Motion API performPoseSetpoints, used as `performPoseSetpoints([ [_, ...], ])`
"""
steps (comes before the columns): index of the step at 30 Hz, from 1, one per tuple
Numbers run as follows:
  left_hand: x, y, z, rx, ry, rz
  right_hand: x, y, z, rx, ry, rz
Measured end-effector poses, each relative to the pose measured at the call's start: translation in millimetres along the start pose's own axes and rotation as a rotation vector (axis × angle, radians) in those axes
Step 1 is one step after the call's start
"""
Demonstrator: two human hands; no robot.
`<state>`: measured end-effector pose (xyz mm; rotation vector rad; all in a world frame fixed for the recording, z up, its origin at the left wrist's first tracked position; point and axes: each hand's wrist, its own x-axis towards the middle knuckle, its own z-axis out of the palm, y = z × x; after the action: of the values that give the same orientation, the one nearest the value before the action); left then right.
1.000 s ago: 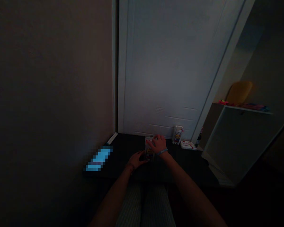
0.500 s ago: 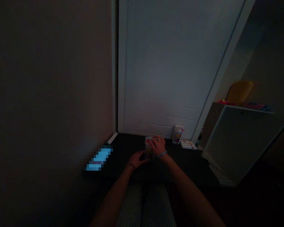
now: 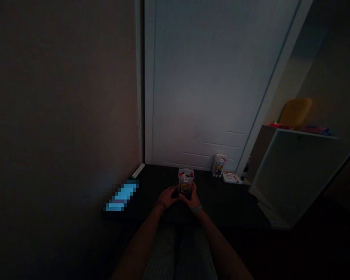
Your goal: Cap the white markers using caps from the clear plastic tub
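A small clear plastic case of markers (image 3: pixel 186 186) stands upright on the dark tabletop (image 3: pixel 221 206), right in front of me. Several coloured marker ends show at its top, and a printed label is on its near side. My left hand (image 3: pixel 167 196) curls around the left side of the case. From the right, my right hand (image 3: pixel 193 199) wraps its other side, with the thumbs close together at the lower front. Dim light hides the finer detail of the fingers and the lid.
A similar marker case (image 3: pixel 219 165) stands at the back right by the white panel (image 3: pixel 204 97). Beside it are a flat white box (image 3: pixel 232 178) and a dark bottle (image 3: pixel 245 172). A glowing, pixelated rectangle (image 3: pixel 122 195) lies left. A cabinet (image 3: pixel 303 175) stands at right.
My right hand has come down from the top of the case to its right side, uncovering the coloured marker ends. The left hand has stayed at the left side.
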<state>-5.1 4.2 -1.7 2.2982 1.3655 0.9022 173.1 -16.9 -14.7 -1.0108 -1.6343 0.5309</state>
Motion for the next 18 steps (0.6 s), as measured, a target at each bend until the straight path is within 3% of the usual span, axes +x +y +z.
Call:
performPoseSetpoints([
  [6,1.8,-1.9,1.6,0.015,-0.015,-0.025,-0.7,-1.7,-0.1,-0.138,0.001,0.07],
  [18,1.1,-2.4,1.9,0.04,-0.008,-0.041,3.2,8.4,0.0,-0.104,0.012,0.061],
])
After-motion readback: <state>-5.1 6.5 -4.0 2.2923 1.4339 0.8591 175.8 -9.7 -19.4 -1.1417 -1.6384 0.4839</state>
